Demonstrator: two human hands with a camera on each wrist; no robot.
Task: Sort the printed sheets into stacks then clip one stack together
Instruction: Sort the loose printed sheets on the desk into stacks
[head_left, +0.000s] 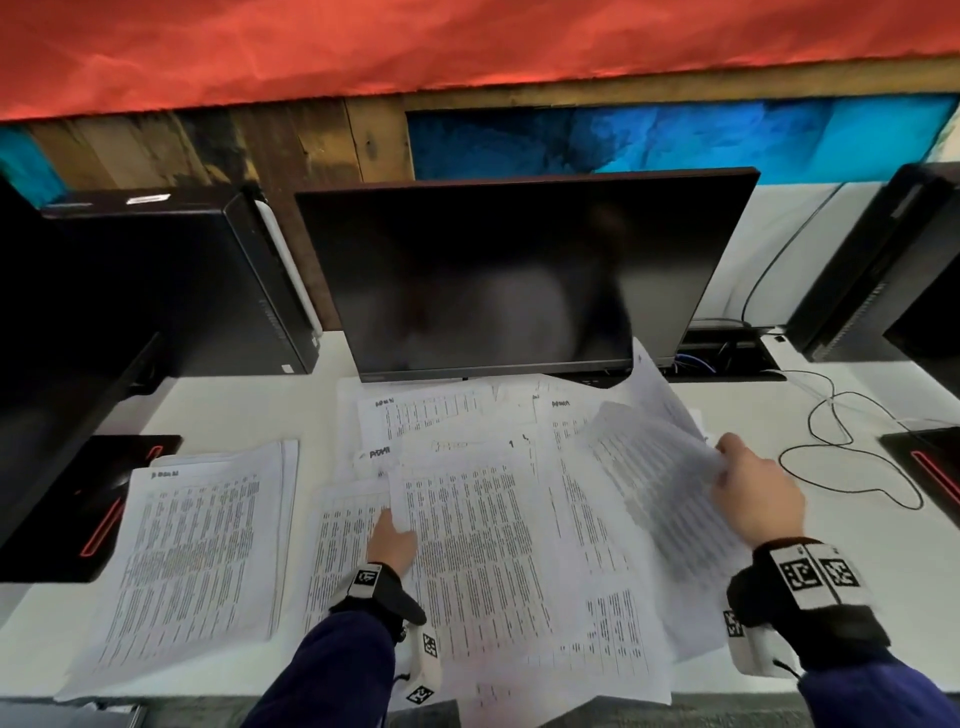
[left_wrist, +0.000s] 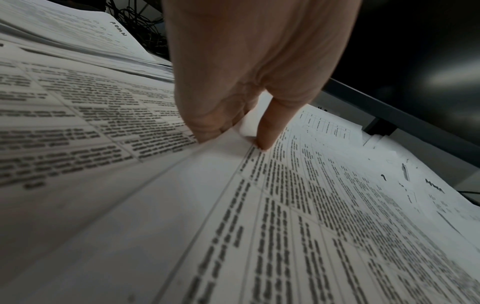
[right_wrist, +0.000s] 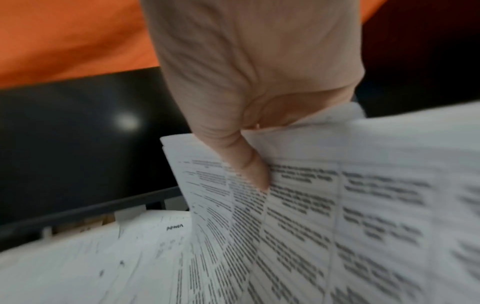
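Note:
Printed sheets with tables lie in a loose, overlapping spread (head_left: 467, 519) on the white desk (head_left: 41, 639) before the monitor. A neater stack (head_left: 197, 545) sits apart at the left. My left hand (head_left: 397, 522) pinches the left edge of one sheet in the spread; the left wrist view shows that sheet (left_wrist: 207, 205) running between thumb and forefinger of the left hand (left_wrist: 233, 139). My right hand (head_left: 724, 457) holds a few sheets (head_left: 660, 467) lifted off the spread at the right. In the right wrist view the right hand (right_wrist: 257, 179) has its thumb on top of the lifted sheets (right_wrist: 337, 205). No clip is visible.
A dark monitor (head_left: 519, 270) stands just behind the papers. Black computer towers stand at the left (head_left: 156, 291) and right (head_left: 883, 270). A thin cable (head_left: 841, 447) loops over the desk at the right. Black monitor bases with red stripes flank the papers (head_left: 119, 493), (head_left: 930, 457).

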